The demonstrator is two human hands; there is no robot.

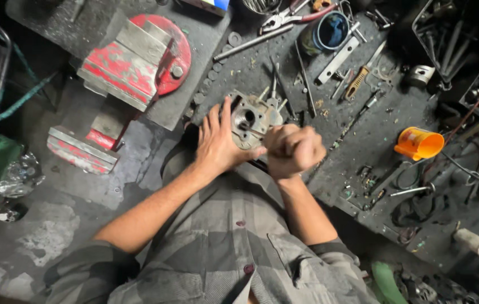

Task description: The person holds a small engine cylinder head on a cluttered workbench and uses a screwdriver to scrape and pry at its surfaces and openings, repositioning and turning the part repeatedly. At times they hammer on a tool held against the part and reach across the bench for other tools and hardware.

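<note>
— Clenched tight, my right hand fists around a thin tool I can barely see, its tip toward ten o'clock into the grey metal cylinder head.

— And the other?

— My left hand lies flat, fingers spread toward twelve, steadying the head on the workbench. Its long axis runs eight to two. A red vise sits at ten, an orange cup at three.

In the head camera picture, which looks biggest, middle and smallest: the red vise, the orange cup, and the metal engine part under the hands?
1. Red vise, clearly biggest.
2. Metal engine part, partly hidden by the left hand.
3. Orange cup, smallest, though close to the part's visible size.
</note>
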